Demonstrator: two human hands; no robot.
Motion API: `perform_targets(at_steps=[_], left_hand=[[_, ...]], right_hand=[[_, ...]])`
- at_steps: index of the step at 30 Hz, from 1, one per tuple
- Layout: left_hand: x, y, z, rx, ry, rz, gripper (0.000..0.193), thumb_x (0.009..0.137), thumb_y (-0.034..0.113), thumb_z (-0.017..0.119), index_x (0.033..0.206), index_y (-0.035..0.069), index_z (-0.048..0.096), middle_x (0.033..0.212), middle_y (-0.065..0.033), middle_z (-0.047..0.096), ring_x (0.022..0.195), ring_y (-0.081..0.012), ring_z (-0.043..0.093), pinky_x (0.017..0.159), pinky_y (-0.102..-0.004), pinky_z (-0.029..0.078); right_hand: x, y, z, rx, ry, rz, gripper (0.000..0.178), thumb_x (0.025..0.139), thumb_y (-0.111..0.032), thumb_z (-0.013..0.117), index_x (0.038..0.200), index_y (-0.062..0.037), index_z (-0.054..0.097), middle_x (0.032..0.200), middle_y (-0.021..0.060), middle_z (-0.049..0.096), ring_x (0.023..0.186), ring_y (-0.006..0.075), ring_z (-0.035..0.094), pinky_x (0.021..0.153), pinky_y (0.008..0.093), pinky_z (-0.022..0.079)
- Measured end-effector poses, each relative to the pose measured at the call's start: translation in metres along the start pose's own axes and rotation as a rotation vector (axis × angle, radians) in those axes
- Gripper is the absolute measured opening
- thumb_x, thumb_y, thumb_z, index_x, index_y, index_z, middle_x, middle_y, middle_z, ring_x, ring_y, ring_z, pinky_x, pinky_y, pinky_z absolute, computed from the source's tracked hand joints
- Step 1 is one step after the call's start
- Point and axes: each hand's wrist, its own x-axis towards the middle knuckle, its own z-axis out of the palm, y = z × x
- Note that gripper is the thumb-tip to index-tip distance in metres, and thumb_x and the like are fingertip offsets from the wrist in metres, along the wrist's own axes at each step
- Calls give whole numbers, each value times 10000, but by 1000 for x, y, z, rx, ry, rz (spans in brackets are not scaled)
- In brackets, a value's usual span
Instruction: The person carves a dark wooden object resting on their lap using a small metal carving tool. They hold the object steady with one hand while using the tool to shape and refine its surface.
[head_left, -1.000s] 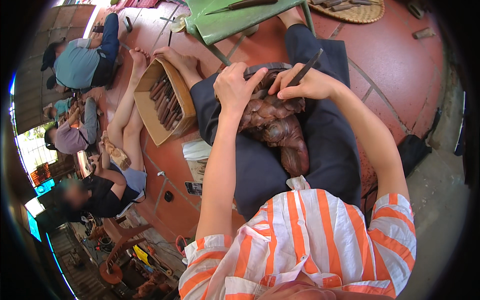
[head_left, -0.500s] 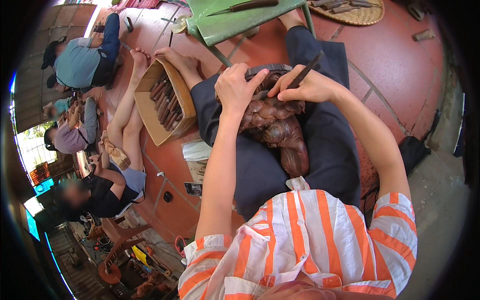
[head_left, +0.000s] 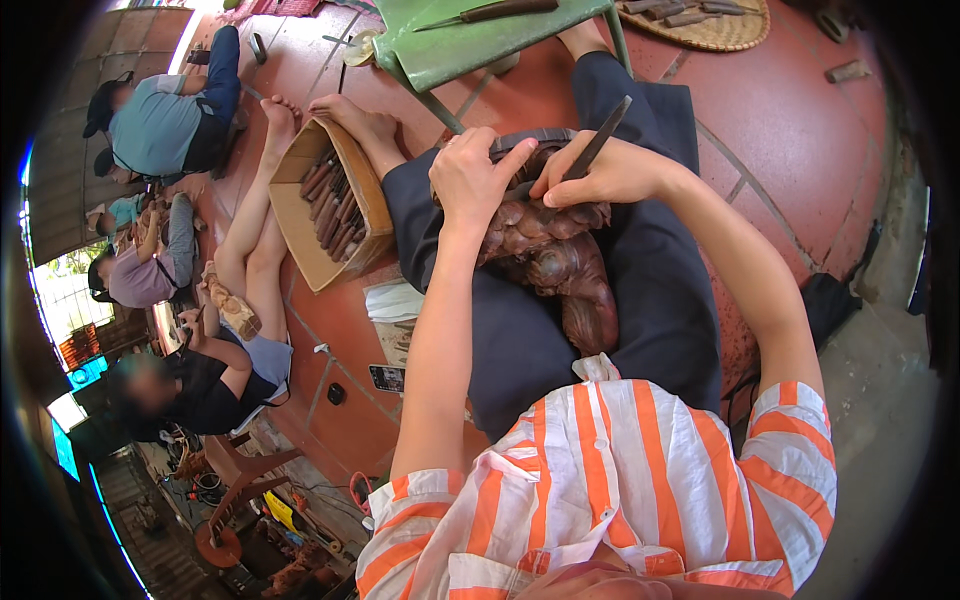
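A dark brown wood carving [head_left: 556,268] with rounded, layered shapes rests in my lap between my thighs. My left hand [head_left: 474,180] is closed on its far left edge, the thumb stretched toward the middle. In my right hand [head_left: 612,172], closed on the carving's far right side, is a slim dark carving tool [head_left: 606,128]. Its upper end sticks up above my fingers, slanting away to the right. The working end is hidden by my hand and the carving.
A cardboard box [head_left: 377,222] of wooden-handled tools stands left, near a phone [head_left: 387,378]. Ahead is a green stool [head_left: 490,45] with another tool [head_left: 500,11] on it. A woven tray [head_left: 700,32] lies far right. Several people sit at left, the nearest [head_left: 215,385] holding a pale carving.
My right hand has shifted slightly left, and the tool in it has tipped more upright. My left hand and the carving stay in place.
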Motion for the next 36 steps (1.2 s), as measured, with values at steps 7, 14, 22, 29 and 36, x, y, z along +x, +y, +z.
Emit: perform_targets(at_steps=[7,14,22,29,36], left_hand=[[-1,-1,2,-4,25,18,430,743,431,761,696,27,623,704,-104,626,693,-317,631,610,-425,481],[-1,-1,1,3,2,5,429,752,429,757,701,25,623,718,-107,630,700,-319,631,616,-425,484],[0,0,0,9,-4,2,429,753,434,754,706,26,631,720,-110,632,708,-325,632,627,-429,486],[0,1,1,-6,-9,-8,437,752,438,754,703,23,626,713,-112,627,702,-329,630,618,-431,484],[-1,1,0,-17,-7,-8,449,756,447,748,693,22,614,708,-110,622,709,-326,629,615,-432,481]], right_hand=[[-6,9,-4,23,25,-74,200,817,-161,688,864,32,718,994,143,729,907,204,666,838,318,512],[-10,15,-4,-3,15,-165,196,841,-169,694,817,26,697,1071,163,709,980,221,652,889,352,490],[-13,5,-4,-50,-24,-171,213,844,-170,705,822,40,685,1083,168,706,1017,235,645,915,367,483],[-15,15,-6,13,-14,-156,181,848,-141,706,829,38,685,1095,165,701,1027,247,646,931,373,483],[-14,15,-5,-22,-35,-221,187,846,-139,719,833,43,678,1067,153,709,1016,242,649,912,372,493]])
